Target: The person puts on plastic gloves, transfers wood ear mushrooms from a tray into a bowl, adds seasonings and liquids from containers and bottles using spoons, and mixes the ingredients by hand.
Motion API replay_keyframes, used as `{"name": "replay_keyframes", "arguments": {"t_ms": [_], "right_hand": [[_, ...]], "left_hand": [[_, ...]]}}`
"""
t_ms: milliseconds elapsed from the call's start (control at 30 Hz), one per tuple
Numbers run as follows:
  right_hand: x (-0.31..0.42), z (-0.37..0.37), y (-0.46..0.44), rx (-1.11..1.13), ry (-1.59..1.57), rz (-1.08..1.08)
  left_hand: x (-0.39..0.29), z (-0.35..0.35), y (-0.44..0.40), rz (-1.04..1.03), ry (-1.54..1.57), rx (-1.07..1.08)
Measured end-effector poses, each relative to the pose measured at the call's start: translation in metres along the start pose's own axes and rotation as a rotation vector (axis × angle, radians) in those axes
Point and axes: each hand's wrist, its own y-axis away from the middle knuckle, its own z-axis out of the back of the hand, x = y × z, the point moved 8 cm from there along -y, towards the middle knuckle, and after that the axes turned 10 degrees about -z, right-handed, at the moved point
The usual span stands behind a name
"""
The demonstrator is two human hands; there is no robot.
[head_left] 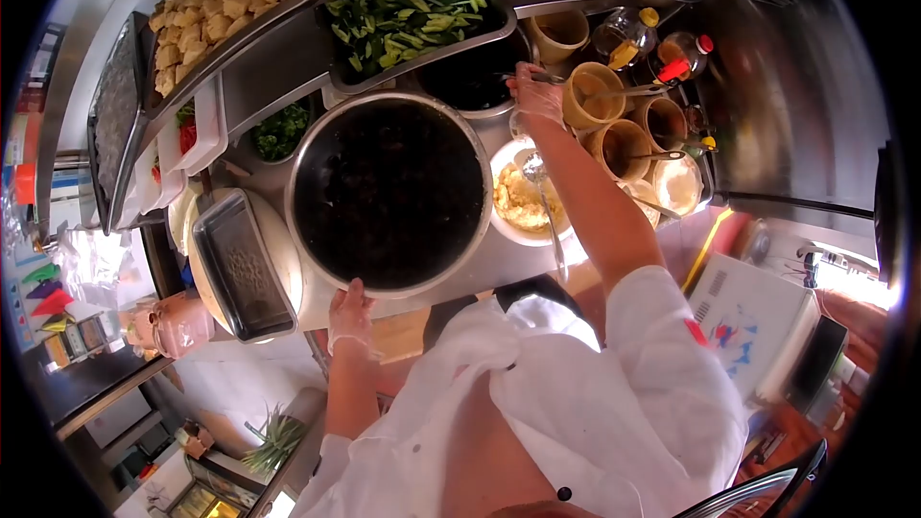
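My left hand, in a clear plastic glove, has its fingers at the near rim of a large metal bowl full of something very dark. My right hand, also gloved, is closed round the metal handle of a utensil at the edge of a second dark-filled bowl. The utensil's working end is hard to make out. Below that hand, a white bowl holds a pale yellow chopped mash, with a metal spoon leaning in it.
Sliced green vegetables fill a metal tray at the back; tofu-like cubes lie farther left. Tan tubs with spoons and bottles crowd the right. A dark rectangular pan on a round lid and chopped greens stand left.
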Motion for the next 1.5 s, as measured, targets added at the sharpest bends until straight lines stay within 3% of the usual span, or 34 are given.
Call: {"name": "replay_keyframes", "arguments": {"t_ms": [200,333,433,533,633,733,1067,1267,1367,1467,1500], "right_hand": [[0.022,0.021,0.016,0.055,-0.17,0.179],[0.052,0.032,0.057,0.004,0.029,0.141],[0.059,0.029,0.09,0.109,0.048,0.235],[0.072,0.021,0.153,0.155,0.318,0.297],[0.045,0.002,0.208,0.362,0.16,0.288],[0.053,-0.009,0.272,0.513,0.227,0.799],[0.105,-0.019,0.382,0.59,0.179,1.578],[0.09,-0.023,0.379,0.644,0.394,1.67],[0.07,-0.018,0.363,0.656,0.451,1.594],[0.047,-0.016,0.346,0.758,0.571,1.377],[0.038,-0.007,0.332,0.695,0.526,1.231]], "left_hand": [[-0.009,-0.01,0.005,-0.008,0.063,0.024],[-0.011,-0.009,0.005,0.025,-0.038,0.033],[-0.012,-0.009,0.005,0.01,-0.035,0.056],[-0.025,-0.015,0.007,0.005,-0.121,0.078],[-0.031,-0.017,0.012,-0.002,-0.179,0.126],[-0.018,-0.013,-0.001,-0.009,-0.133,0.163],[-0.024,-0.012,0.01,-0.004,-0.179,0.132],[-0.015,-0.011,0.002,-0.022,-0.115,0.147],[-0.011,-0.006,0.001,0.013,-0.198,0.133],[-0.006,-0.01,-0.004,-0.008,-0.041,0.185],[-0.009,-0.009,-0.002,-0.01,-0.065,0.164]]}}
